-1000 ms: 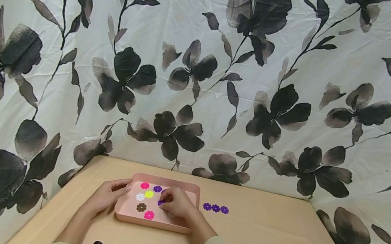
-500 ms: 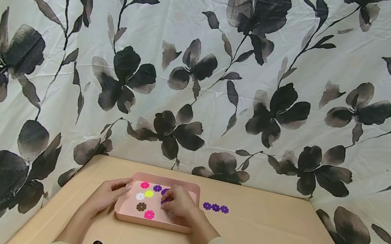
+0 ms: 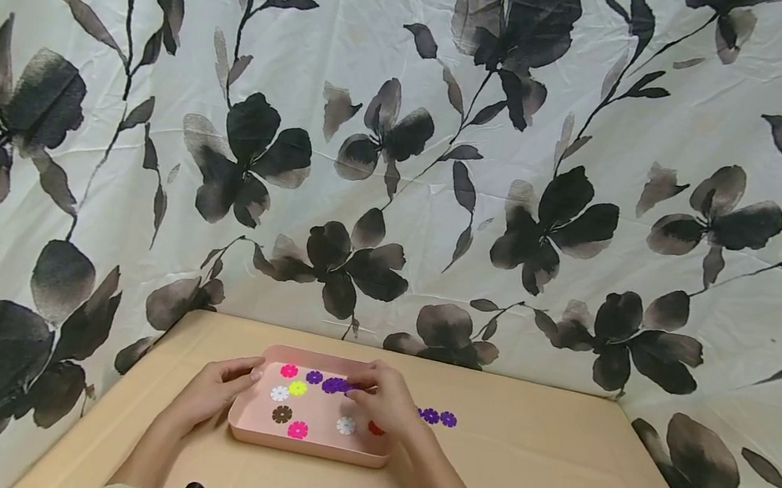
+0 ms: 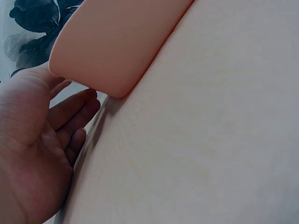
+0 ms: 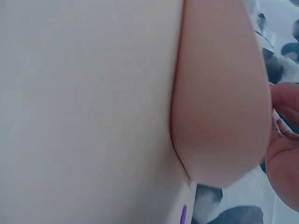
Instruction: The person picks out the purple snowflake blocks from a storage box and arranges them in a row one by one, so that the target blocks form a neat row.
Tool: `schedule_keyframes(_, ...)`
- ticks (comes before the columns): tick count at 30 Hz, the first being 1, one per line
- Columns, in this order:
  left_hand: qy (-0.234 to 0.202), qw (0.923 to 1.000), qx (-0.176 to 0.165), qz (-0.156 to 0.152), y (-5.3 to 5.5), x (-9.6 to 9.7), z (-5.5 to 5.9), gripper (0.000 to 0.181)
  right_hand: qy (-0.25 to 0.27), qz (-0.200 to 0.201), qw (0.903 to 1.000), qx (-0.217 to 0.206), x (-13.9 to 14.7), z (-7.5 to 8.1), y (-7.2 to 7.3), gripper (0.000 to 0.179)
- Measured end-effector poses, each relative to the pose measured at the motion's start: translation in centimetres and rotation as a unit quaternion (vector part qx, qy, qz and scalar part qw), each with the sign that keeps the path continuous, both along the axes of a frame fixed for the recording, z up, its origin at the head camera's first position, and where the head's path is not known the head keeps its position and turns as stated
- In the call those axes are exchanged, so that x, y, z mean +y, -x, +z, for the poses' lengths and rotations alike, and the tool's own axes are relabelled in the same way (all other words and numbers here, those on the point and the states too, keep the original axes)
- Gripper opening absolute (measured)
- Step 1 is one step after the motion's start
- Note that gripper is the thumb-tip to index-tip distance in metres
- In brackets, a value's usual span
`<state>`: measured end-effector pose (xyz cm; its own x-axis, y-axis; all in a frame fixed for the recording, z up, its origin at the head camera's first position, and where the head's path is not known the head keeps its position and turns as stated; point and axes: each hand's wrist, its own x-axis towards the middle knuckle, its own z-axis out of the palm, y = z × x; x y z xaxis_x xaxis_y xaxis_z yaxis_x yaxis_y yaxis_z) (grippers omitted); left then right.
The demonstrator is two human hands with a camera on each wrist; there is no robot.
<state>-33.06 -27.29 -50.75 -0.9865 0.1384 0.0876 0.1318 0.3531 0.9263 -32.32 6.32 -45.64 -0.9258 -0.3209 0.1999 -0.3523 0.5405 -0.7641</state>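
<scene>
A shallow pink tray (image 3: 307, 447) holds several flower-shaped pieces, among them a yellow piece (image 3: 297, 388), a brown piece (image 3: 282, 414) and a white piece (image 3: 345, 424). At its left end my left hand (image 3: 211, 393) grips the rim; in the left wrist view its fingers lie along the tray's outer side. Over the tray's right half, my right hand (image 3: 389, 400) pinches a purple flower piece (image 3: 347, 387), which overlaps another purple piece (image 3: 331, 385). The fingertips partly cover it. In the right wrist view the tray wall (image 5: 219, 102) hides most of that hand.
Right of the tray, purple flower pieces (image 3: 448, 419) lie in a row on the tan table (image 3: 552, 487), partly covered by my right hand. A red piece (image 3: 375, 427) shows under that hand. Behind the table hangs a white floral cloth (image 3: 380, 217).
My right hand has moved up and to the right across the tray with the purple piece, uncovering the white and red pieces. The left hand has stayed at the rim.
</scene>
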Motion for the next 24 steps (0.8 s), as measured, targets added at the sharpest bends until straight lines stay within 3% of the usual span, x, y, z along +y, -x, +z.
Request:
schedule_keyframes(15,0.002,1.0,0.0,0.001,0.0,-0.2,-0.1,0.052,0.074,-0.074,0.9942,0.023,5.0,0.5,-0.5,0.019)
schedule_keyframes(24,0.004,1.0,-0.002,0.001,0.1,-0.1,0.0,0.054,0.081,-0.124,0.9879,0.044,7.9,0.4,-0.4,0.018)
